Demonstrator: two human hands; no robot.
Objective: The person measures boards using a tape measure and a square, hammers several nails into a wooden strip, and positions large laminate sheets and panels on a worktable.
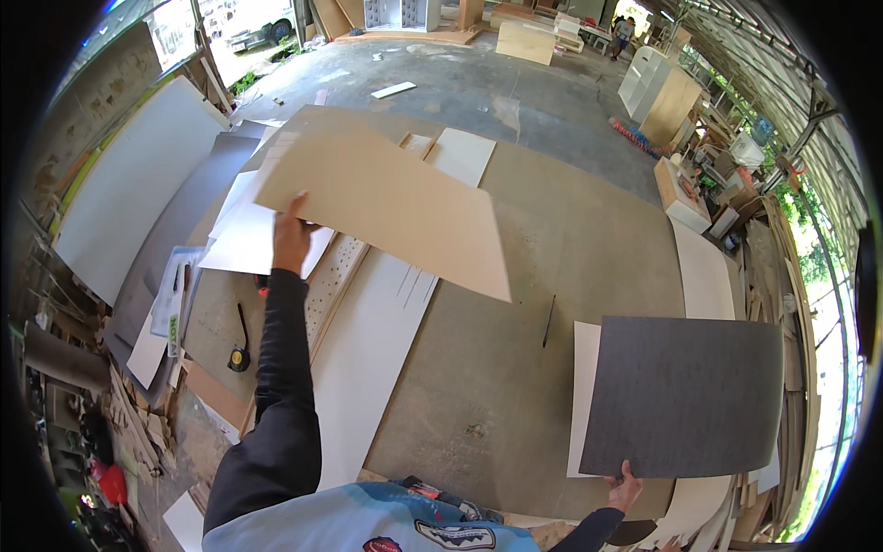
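Note:
My left hand (pixel 292 241) is closed on the near left edge of a thin tan laminate sheet (pixel 395 202), which is lifted at a tilt above the large brown worktop (pixel 543 221). White sheets (pixel 241 244) lie beneath and to the left of it. At the right, my right hand (pixel 625 489) grips the near edge of a dark grey laminate sheet (pixel 685 396), thumb on top and most fingers hidden underneath. A cream sheet (pixel 583 405) shows along the grey sheet's left side. Between the two sheets, a thin dark pen-like stick (pixel 549 322) lies on the worktop.
A long white board (pixel 372 345) and a speckled strip (pixel 333 281) run lengthwise on the worktop. Left of my arm is a tape measure (pixel 240 357). Big sheets (pixel 147 184) lean at the left; scrap wood (pixel 138 423) lies below. A person (pixel 624 32) stands far off.

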